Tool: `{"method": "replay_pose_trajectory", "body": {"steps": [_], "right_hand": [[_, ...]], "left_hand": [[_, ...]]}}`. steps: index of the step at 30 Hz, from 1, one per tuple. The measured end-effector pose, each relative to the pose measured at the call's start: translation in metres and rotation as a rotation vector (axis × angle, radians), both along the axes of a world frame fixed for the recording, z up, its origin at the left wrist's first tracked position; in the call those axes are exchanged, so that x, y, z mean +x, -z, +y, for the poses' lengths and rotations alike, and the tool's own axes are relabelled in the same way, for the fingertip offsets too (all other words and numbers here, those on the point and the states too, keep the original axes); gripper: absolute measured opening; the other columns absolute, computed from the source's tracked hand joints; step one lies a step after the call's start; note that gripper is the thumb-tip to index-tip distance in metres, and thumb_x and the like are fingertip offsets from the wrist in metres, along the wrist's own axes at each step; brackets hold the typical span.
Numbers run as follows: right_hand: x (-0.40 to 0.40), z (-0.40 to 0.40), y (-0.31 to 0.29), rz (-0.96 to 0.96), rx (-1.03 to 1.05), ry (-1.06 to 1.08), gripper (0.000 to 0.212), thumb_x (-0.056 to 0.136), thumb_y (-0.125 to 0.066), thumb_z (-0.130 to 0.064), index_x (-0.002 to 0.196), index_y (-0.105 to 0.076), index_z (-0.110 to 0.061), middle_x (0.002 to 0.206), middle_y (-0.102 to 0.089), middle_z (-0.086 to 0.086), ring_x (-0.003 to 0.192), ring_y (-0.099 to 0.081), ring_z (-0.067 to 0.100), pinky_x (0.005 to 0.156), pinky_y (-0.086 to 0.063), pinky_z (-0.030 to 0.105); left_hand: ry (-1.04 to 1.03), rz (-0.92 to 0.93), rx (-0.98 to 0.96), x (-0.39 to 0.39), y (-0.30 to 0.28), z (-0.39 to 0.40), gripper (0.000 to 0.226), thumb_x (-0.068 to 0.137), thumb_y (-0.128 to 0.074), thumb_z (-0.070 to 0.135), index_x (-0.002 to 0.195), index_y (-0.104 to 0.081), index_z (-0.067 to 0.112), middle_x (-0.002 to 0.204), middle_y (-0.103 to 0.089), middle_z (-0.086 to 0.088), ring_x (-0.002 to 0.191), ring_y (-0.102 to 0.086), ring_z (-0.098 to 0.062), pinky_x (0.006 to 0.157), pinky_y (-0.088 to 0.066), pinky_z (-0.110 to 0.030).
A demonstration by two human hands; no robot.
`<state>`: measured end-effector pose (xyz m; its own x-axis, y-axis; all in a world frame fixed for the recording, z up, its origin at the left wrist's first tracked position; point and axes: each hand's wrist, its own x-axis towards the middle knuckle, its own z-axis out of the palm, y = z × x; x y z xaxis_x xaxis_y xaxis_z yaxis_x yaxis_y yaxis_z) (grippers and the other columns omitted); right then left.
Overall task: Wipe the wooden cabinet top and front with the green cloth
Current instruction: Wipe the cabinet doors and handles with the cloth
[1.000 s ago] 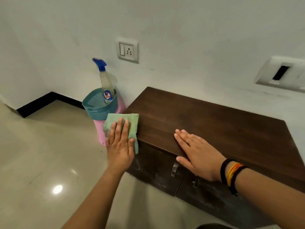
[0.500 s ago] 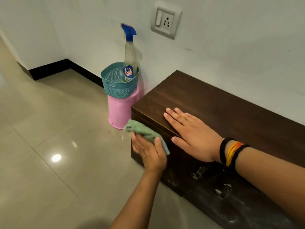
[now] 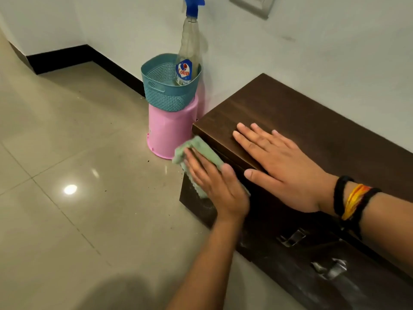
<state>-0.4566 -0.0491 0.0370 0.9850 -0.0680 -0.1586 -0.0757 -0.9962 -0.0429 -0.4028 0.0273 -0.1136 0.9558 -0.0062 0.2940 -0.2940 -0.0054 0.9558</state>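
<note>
A low dark wooden cabinet [image 3: 312, 121] stands against the white wall. My left hand [image 3: 214, 182] presses the green cloth [image 3: 201, 148] flat against the upper left part of the cabinet's dusty front. Most of the cloth is hidden under my palm and fingers. My right hand [image 3: 281, 164] lies flat and spread on the cabinet top near its front left corner, holding nothing. Two metal handles [image 3: 292, 238] show on the front, lower right.
Left of the cabinet a teal basket [image 3: 165, 92] sits on an upturned pink bucket [image 3: 167, 133], with a spray bottle [image 3: 187, 50] standing in the basket. Glossy beige floor tiles [image 3: 78, 175] spread to the left. A wall socket [image 3: 252, 3] is above.
My left hand has carried the cloth from the top's left corner down onto the cabinet front. My right hand has stayed flat on the top. The camera has moved closer and lower.
</note>
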Motion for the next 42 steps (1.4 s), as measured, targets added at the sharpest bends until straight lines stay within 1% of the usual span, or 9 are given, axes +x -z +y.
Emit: {"method": "replay_pose_trajectory", "body": {"steps": [5,10,15,18,22,27,33,38,42], "right_hand": [[-0.001,0.002,-0.002,0.016,0.006,0.011,0.069,0.098,-0.02,-0.059,0.158,0.009,-0.04,0.166,0.016,-0.019,0.151,0.019,0.001,0.126,0.005,0.039],[0.002,0.003,-0.002,0.001,0.002,0.003,0.071,0.097,-0.023,-0.06,0.159,0.005,-0.039,0.167,0.012,-0.017,0.153,0.013,0.004,0.125,0.003,0.039],[-0.002,0.004,-0.001,-0.004,-0.017,0.007,0.071,0.099,-0.028,-0.056,0.159,0.006,-0.038,0.168,0.011,-0.015,0.154,0.012,0.006,0.126,0.0,0.042],[0.0,0.003,-0.002,0.001,-0.012,0.006,0.07,0.101,-0.029,-0.055,0.159,0.008,-0.038,0.167,0.012,-0.016,0.153,0.013,0.006,0.126,0.0,0.043],[0.001,0.001,-0.001,-0.01,0.001,0.0,0.07,0.101,-0.03,-0.055,0.159,0.006,-0.038,0.168,0.01,-0.015,0.154,0.011,0.007,0.126,0.0,0.043],[-0.001,0.002,-0.002,-0.011,0.015,-0.003,0.069,0.103,-0.031,-0.053,0.159,0.005,-0.036,0.168,0.01,-0.014,0.154,0.012,0.007,0.126,0.0,0.044],[0.0,-0.003,0.001,-0.024,0.025,-0.011,0.069,0.102,-0.031,-0.053,0.159,0.005,-0.037,0.168,0.011,-0.015,0.153,0.012,0.007,0.126,0.001,0.043],[-0.001,-0.001,0.001,-0.024,0.015,-0.016,0.069,0.103,-0.03,-0.053,0.159,0.004,-0.036,0.168,0.01,-0.013,0.154,0.01,0.009,0.126,-0.001,0.044],[0.0,-0.003,0.003,-0.038,0.002,-0.028,0.07,0.102,-0.031,-0.054,0.16,0.004,-0.035,0.168,0.008,-0.012,0.154,0.009,0.009,0.126,-0.001,0.043]], "left_hand": [[0.067,0.469,-0.107,-0.025,0.033,0.012,0.06,0.099,-0.017,0.058,0.153,0.009,0.05,0.168,0.008,0.012,0.151,0.006,-0.004,0.124,-0.009,-0.053],[0.023,0.221,-0.07,-0.012,0.002,0.004,0.066,0.098,-0.003,0.062,0.157,-0.015,0.035,0.164,-0.013,0.012,0.147,-0.011,-0.001,0.119,-0.011,-0.02],[-0.045,0.44,0.009,-0.008,0.056,0.015,0.07,0.1,-0.004,0.061,0.158,-0.009,0.021,0.167,-0.014,-0.007,0.151,-0.016,-0.017,0.124,-0.015,-0.051],[0.042,0.478,-0.12,-0.045,0.018,0.002,0.058,0.104,-0.013,0.042,0.158,0.003,0.028,0.167,0.006,0.009,0.149,0.006,0.0,0.126,-0.001,-0.036],[-0.014,0.265,-0.047,-0.011,0.017,-0.007,0.063,0.1,-0.01,0.047,0.159,0.0,0.029,0.165,0.006,0.016,0.154,0.006,-0.011,0.121,0.0,-0.036],[-0.039,0.606,-0.126,-0.027,0.067,0.004,0.056,0.107,-0.012,0.035,0.159,-0.001,0.018,0.169,-0.001,-0.004,0.152,-0.002,-0.008,0.125,-0.007,-0.044],[-0.064,0.221,-0.109,0.001,0.03,-0.01,0.062,0.102,-0.015,0.042,0.16,-0.002,0.022,0.167,-0.002,0.009,0.155,0.0,-0.013,0.124,-0.001,-0.03],[-0.046,0.701,-0.196,-0.02,0.093,0.002,0.077,0.092,-0.013,0.056,0.16,-0.004,0.019,0.169,-0.003,-0.003,0.155,-0.003,-0.02,0.125,-0.003,-0.035],[-0.11,0.586,-0.141,0.013,0.05,-0.001,0.057,0.107,-0.02,0.032,0.159,-0.007,0.013,0.168,-0.005,-0.005,0.155,-0.004,-0.018,0.122,0.0,-0.029]]}}
